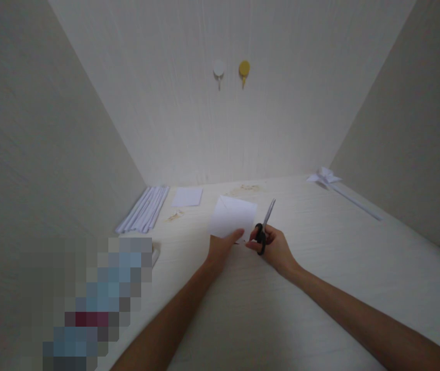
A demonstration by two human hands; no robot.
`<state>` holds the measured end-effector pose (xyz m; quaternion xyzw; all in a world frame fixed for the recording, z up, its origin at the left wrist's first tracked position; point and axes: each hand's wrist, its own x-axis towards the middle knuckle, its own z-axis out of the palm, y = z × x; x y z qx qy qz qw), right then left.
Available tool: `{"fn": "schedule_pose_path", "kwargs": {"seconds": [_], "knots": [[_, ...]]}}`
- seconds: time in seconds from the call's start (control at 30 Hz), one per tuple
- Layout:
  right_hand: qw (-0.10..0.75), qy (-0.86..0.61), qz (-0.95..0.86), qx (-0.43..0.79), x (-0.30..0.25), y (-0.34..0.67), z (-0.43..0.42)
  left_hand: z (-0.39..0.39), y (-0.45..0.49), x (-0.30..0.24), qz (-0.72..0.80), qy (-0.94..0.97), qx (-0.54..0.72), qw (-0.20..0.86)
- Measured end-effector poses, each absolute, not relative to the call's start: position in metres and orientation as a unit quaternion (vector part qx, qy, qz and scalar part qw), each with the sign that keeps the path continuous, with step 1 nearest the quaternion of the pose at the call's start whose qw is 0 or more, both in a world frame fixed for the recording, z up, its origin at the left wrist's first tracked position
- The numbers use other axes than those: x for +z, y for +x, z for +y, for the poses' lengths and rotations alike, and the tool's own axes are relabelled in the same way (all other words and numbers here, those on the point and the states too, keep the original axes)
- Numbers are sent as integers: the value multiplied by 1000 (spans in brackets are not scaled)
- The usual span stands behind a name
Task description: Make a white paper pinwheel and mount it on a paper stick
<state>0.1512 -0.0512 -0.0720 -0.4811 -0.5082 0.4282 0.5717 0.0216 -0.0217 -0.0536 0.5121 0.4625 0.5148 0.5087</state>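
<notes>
My left hand (223, 247) grips a white sheet of paper (232, 215) by its lower edge, thumb on top. Near the paper's upper left corner a faint diagonal line shows. In my right hand (276, 250) is a pair of scissors (261, 234) with black handles, its blades pointing up and away from the paper. My right thumb and fingertip reach toward the paper's lower right corner, close to my left thumb. A tiny dark spot shows between the hands, too small to make out.
Several rolled white paper sticks (142, 210) and a square white paper (187, 197) lie at the left. Small thin tan pieces (175, 215) are scattered nearby. A folded paper pinwheel shape (324, 176) on a stick rests far right. White (219, 68) and yellow (244, 68) hooks are on the wall.
</notes>
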Motion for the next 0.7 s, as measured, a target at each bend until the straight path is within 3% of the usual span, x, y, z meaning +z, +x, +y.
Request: {"fn": "schedule_pose_path", "kwargs": {"seconds": [0.7], "knots": [[593,-469,-496,428,-74,151,-51,-25,24,-51,458,501,516,522]]}}
